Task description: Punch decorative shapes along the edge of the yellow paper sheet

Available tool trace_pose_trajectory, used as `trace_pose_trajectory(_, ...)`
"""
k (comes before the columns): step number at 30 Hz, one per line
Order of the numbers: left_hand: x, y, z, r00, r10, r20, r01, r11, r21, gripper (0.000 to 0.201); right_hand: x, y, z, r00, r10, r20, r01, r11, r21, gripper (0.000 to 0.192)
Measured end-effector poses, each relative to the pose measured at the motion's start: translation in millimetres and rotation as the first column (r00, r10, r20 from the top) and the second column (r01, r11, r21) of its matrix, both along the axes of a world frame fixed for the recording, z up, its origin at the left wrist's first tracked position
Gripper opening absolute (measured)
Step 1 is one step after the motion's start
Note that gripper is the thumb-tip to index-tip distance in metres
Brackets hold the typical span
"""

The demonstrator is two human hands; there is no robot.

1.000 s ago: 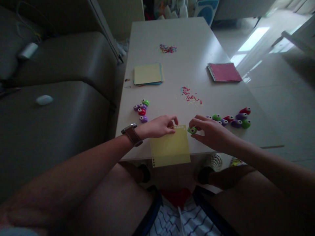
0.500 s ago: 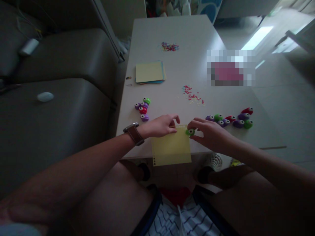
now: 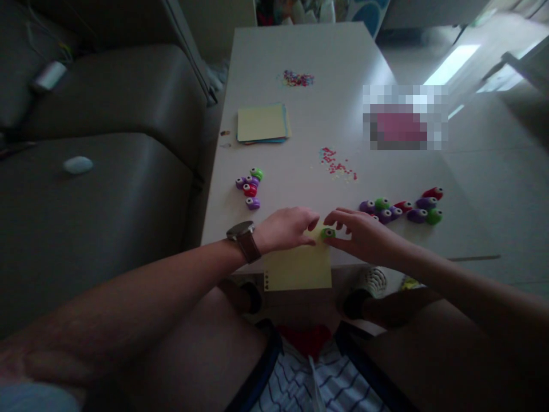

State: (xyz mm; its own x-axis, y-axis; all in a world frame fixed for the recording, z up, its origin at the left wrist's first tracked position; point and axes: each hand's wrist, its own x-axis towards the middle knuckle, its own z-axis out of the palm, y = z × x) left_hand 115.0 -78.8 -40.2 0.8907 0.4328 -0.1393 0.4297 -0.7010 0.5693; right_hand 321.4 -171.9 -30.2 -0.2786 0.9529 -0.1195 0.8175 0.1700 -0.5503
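Green punch (image 3: 328, 233) half-hidden under R hand (image 3: 364, 232)

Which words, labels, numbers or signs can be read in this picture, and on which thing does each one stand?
None can be read.
Yellow paper sheet under both hands: blank.
Green paper punch in the right hand: no legible mark.
Wristwatch by the left hand: dial too dark and small to read.
Pink notebook: pixelated, unreadable.
Coloured paper stack: top sheet plain.
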Motion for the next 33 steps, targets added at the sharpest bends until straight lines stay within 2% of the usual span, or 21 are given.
trace_pose_trajectory(3, 0.1, -1.0, -3.1, 0.999, -0.004, -0.034, 0.003, 1.000, -0.025, 0.023, -1.0, 1.2, 2.5, 0.997, -0.072, -0.041, 0.069, 0.995, -0.073, 0.011)
trace_pose_trajectory(10, 0.6, 2.3, -5.4, 0.999, -0.030, -0.017, 0.027, 0.991, -0.129, 0.018, 2.7, 4.8, 5.9, 0.985, -0.113, -0.129, 0.077, 0.965, -0.252, 0.011)
trace_pose_trajectory(17, 0.1, 4.3, -2.7, 0.996, -0.084, 0.020, 0.086, 0.977, -0.196, 0.011, 3.8, 7.5, 2.1, 0.984, -0.097, -0.149, 0.062, 0.973, -0.223, 0.013)
trace_pose_trajectory(23, -4.0, 7.6, -6.7, 0.989, -0.127, 0.079, 0.139, 0.974, -0.178, 0.020, 0.2, 10.6, 1.9, 0.986, -0.113, -0.126, 0.080, 0.968, -0.239, 0.011)
trace_pose_trajectory(29, -12.0, 7.8, -4.9, 0.981, -0.163, 0.102, 0.180, 0.966, -0.188, 0.020, -2.2, 12.7, 5.4, 0.986, -0.114, -0.125, 0.076, 0.959, -0.272, 0.011)
trace_pose_trajectory(33, -15.6, 4.5, -2.1, 0.984, -0.151, 0.095, 0.164, 0.973, -0.162, 0.033, -0.4, 13.9, 4.1, 0.984, -0.118, -0.131, 0.077, 0.955, -0.286, 0.010)
